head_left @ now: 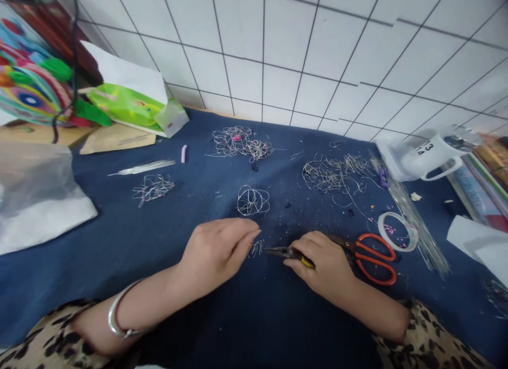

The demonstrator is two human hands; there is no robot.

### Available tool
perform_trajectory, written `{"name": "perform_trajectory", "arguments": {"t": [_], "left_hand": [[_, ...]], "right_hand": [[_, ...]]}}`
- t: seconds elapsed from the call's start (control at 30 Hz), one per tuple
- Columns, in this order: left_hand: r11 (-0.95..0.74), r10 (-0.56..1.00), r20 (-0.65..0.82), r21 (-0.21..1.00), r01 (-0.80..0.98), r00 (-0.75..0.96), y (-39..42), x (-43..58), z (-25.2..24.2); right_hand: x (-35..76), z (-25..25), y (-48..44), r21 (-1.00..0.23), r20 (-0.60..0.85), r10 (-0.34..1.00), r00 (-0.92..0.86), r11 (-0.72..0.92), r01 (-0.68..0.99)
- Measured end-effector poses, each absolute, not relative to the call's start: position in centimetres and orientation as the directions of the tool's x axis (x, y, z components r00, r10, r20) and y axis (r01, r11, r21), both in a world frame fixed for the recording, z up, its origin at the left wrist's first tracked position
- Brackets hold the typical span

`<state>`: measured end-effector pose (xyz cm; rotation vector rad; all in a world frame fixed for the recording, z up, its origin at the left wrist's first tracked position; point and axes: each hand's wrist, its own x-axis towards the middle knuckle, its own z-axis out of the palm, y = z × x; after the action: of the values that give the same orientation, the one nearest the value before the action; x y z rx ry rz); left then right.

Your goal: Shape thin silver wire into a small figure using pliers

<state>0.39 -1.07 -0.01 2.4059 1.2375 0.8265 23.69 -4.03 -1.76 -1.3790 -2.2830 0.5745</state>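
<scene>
The thumb and forefinger of the left hand [220,252] are brought near together at their tips, and the other fingers are curled under; I cannot tell whether a thin wire is between these tips. The fingers of the right hand [323,260] are closed around the pliers [288,251], which have a yellow part on the handle and a dark, narrow nose. This nose points to the left, toward some short bent wires [257,248] which lie on the dark blue cloth [222,326] between the two hands. Just beyond the left hand there is a round shape of looped wire [253,201], lying apart from the fingers. Just beside the right hand are the scissors [360,247] with orange handles, and next to them a white ring [413,241] with small pink beads [389,229] inside. Farther away, tangled wires [327,173] lie at the right, and a long bundle of straight wires [420,231] stretches below the white mug [431,157].
</scene>
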Motion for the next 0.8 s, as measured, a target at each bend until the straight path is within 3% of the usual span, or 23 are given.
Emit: {"name": "perform_trajectory", "arguments": {"t": [0.1,0.2,0.47,0.8], "left_hand": [[-0.303,0.929,0.119,0.785,0.54,0.349,0.0,0.0,0.0],[-0.096,0.943,-0.046,0.91,0.403,0.328,1.0,0.0,-0.4],[0.201,0.899,-0.245,0.967,0.154,0.363,1.5,0.3,-1.1],[0.159,0.867,-0.23,0.969,0.191,0.442,0.3,0.7,-0.9]], "right_hand": [[24.0,-1.4,-3.8,-0.7,0.173,0.946,-0.274,0.314,0.641],[24.2,-1.1,-3.6,-0.756,0.14,0.968,-0.207,0.24,0.61],[24.1,-1.2,-3.5,-0.744,0.186,0.95,-0.25,0.302,0.596],[23.8,-1.8,-3.7,-0.664,0.203,0.921,-0.333,0.379,0.645]]}}
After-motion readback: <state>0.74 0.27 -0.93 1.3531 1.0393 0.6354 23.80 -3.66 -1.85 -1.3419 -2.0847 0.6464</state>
